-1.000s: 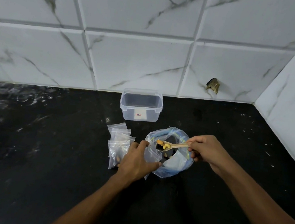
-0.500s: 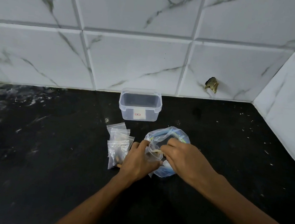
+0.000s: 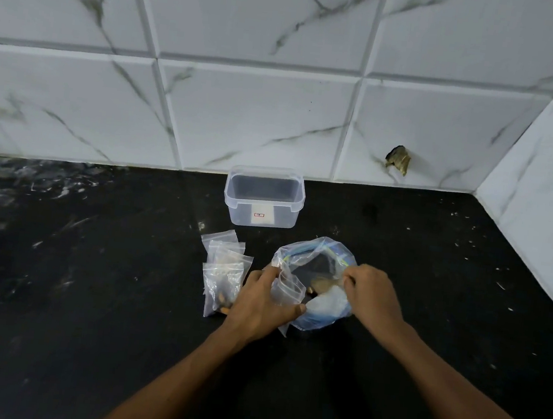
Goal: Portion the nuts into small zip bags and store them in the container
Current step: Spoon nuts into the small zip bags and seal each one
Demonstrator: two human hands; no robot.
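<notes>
Head view: the left hand point(image 3: 262, 306) pinches a small zip bag point(image 3: 288, 288) open beside the big bag of nuts point(image 3: 315, 276). The right hand point(image 3: 373, 298), fingers curled, dips into the big bag; its hold is hidden. The container point(image 3: 264, 197) sits beyond both hands. A slack mouth may spill nuts.

My left hand point(image 3: 262, 306): bare, no glove, ring or watch in view. My right hand point(image 3: 373, 298): bare likewise. Both my forearms: uncovered from wrist to the bottom edge of the head view; no sleeve, cuff or strap shows.
</notes>
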